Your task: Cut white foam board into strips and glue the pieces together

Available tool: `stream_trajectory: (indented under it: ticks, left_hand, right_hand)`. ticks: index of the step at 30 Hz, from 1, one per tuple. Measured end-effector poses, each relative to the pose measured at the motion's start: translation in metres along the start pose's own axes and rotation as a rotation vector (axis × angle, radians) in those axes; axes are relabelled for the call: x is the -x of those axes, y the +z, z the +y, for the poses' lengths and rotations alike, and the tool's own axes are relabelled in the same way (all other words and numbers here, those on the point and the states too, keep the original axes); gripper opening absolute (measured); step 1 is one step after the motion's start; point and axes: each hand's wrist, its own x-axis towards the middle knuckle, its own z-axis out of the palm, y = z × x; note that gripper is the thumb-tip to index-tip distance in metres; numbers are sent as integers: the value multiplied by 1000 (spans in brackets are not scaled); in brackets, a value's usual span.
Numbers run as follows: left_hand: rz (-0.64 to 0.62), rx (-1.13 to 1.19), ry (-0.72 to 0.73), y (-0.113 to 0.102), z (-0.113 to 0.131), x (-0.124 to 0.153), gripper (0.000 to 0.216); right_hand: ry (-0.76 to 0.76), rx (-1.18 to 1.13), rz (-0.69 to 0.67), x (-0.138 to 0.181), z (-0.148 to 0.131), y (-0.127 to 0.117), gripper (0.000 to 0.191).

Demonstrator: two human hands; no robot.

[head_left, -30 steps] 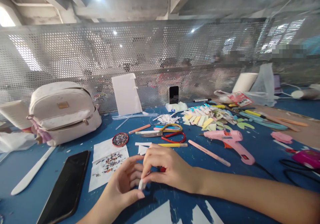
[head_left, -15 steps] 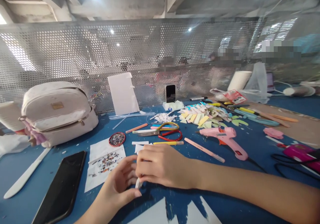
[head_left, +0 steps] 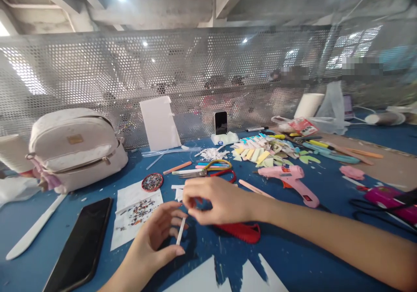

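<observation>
My left hand (head_left: 158,235) holds a thin white strip (head_left: 180,231) upright between the thumb and fingers; it looks like paper. Just above and to its right, my right hand (head_left: 220,201) has its fingertips pinched near the top of the strip. Whether something small is in that pinch I cannot make out. Under the right wrist lies a red utility knife (head_left: 244,232), partly hidden. Torn white paper sheets (head_left: 198,277) are at the near edge. Beyond the right hand are yellow-and-red handled scissors (head_left: 198,173) and several markers (head_left: 177,167).
A pink glue gun (head_left: 289,177) lies to the right, behind the forearm. Folded paper pieces (head_left: 260,149) are heaped farther back. On the left are a black phone (head_left: 80,244), a white backpack (head_left: 74,149), a paper with dark bits (head_left: 122,207) and a small red-rimmed dish (head_left: 152,182).
My right hand has lifted up and back from the strip, its thumb and fingers now forming a pinch. More of the strip shows, and the red utility knife has come into view.
</observation>
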Motion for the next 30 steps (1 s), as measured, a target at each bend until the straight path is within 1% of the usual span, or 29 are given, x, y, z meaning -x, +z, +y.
stream_trajectory:
  ticks: [1,2,3,4,5,6,8,10,12,14,15,17,20,22,23,24,28,30]
  left_hand:
    - [17,-34,3,0,1,1,61]
    - [33,-74,7,0,3,1,62]
    - [49,-122,11,0,4,2,62]
    - [64,-177,12,0,7,3,61]
    - [78,-236,8,0,9,4,59]
    - [89,-291,2,0,11,5,57]
    - [114,-372,-7,1,16,7,56]
    - [144,-408,0,2,18,8,56]
    - [181,-422,16,4,19,9,57]
    - [209,-429,26,5,19,9,58]
    - [217,-430,31,5,19,9,59]
    - [214,-431,36,5,19,8,61]
    - [198,-438,31,5,19,8,62]
    - [208,-445,37,4,19,8,62]
    - [220,-455,45,4,18,8,62]
    - [236,-471,55,4,17,8,62]
    - [311,-575,83,1,12,7,62]
    - [324,-625,71,0,10,5,64]
  right_hand:
    - [42,48,51,-1,7,-8,9]
    - [100,149,118,-1,15,-16,7]
    - [172,311,208,-1,24,-25,6]
    - [244,519,275,-1,33,-33,9]
    - [336,735,310,0,42,-41,13]
    - [378,805,321,2,51,-49,16]
    - [419,873,309,5,63,-59,19]
    - [428,889,281,8,67,-63,17]
    - [428,900,262,8,63,-61,16]
    - [423,876,246,6,54,-57,21]
    - [422,835,226,5,49,-53,24]
    - [420,676,145,2,38,-46,28]
    - [410,406,-52,0,23,-37,24]
    - [409,310,-192,-1,14,-31,18]
    - [414,290,-255,0,10,-28,18]
    - [418,289,-315,0,6,-25,22]
    - [446,440,-500,5,-1,-10,53]
    - [452,502,-553,6,-1,-5,58]
